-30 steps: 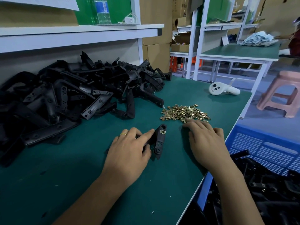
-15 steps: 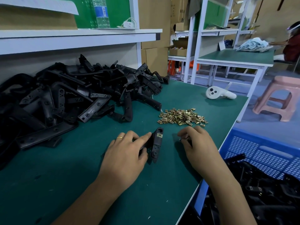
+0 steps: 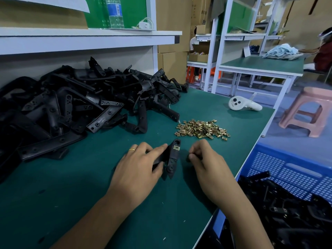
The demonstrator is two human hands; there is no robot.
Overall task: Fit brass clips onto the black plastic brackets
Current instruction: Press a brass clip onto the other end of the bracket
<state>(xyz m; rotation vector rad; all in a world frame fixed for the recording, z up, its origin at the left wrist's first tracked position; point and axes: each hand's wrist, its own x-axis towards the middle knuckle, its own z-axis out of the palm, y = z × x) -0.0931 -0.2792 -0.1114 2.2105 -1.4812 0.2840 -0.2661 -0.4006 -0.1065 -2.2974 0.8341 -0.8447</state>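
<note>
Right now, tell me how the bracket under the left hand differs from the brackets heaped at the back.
The held bracket lies alone under the left hand; the bracket heap lies tangled and untouched. The held bracket shows one brass clip near its far end; no clips show in the heap. Both are black plastic on the green mat.

Green bench point(image 3: 93, 203): bracket heap point(image 3: 75, 108), brass clips point(image 3: 202, 129), white controller point(image 3: 242, 104)

2 hands: left hand point(image 3: 138, 169), right hand point(image 3: 208, 168). 1 bracket point(image 3: 172, 158) held, w/ 1 clip point(image 3: 176, 147) fitted. Bracket heap point(image 3: 75, 105) & clip pile point(image 3: 202, 129): too many to count. 1 controller point(image 3: 242, 104), 1 stool point(image 3: 309, 112), 1 bottle point(image 3: 115, 12).
</note>
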